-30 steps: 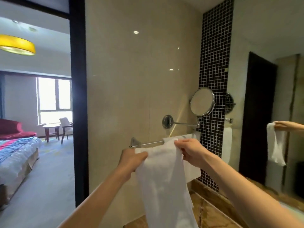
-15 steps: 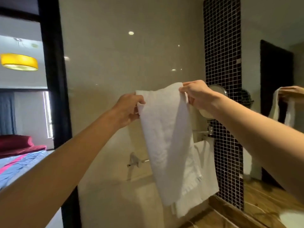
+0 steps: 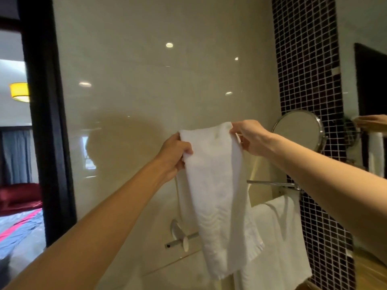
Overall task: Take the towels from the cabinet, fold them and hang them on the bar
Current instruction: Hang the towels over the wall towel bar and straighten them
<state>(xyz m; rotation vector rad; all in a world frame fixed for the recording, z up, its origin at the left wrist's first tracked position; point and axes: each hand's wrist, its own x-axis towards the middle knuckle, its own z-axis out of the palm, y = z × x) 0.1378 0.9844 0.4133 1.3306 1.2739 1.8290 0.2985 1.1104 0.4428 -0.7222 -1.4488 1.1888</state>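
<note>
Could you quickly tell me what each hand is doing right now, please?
Left hand: closed, gripping the towel at its upper left corner.
Right hand: closed, pinching its upper right corner.

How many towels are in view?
2. The held towel, gripped by left hand and right hand; a hung towel on the bar behind it. Far-right white cloth looks reflected.

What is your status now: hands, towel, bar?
Hands: left hand and right hand each hold a top corner of towel. Towel held high in front of bar, not yet on it. In the way: second towel on bar's right part.
</note>
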